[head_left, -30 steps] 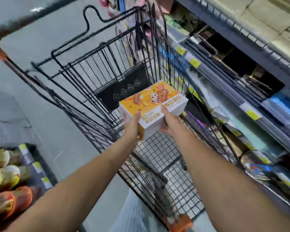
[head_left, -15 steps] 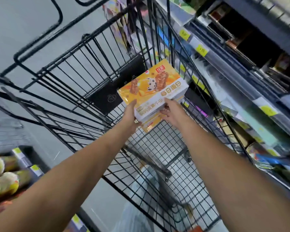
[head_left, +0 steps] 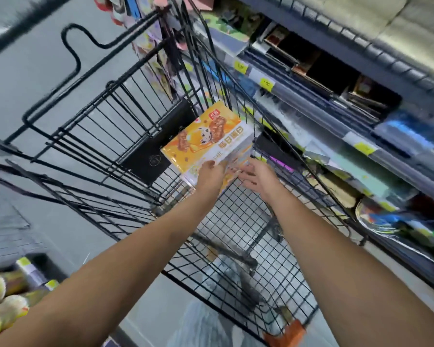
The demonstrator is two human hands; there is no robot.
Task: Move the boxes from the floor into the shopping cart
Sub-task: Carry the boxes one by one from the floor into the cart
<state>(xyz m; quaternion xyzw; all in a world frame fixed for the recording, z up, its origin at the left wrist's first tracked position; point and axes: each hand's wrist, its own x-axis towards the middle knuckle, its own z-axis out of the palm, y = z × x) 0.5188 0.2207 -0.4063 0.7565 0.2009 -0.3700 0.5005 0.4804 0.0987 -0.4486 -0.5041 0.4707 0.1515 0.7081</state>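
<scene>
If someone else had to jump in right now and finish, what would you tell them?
Left hand: gripping the near edge of the orange box.
Right hand: fingers spread beside the box's near right corner; blur hides whether it touches.
The box is inside the shopping cart, at the far end and low in the basket; whether it rests on the wire floor is unclear.
Done: box brought into the cart.
Left: set it down, let go, check the floor for more boxes; none show here.
</scene>
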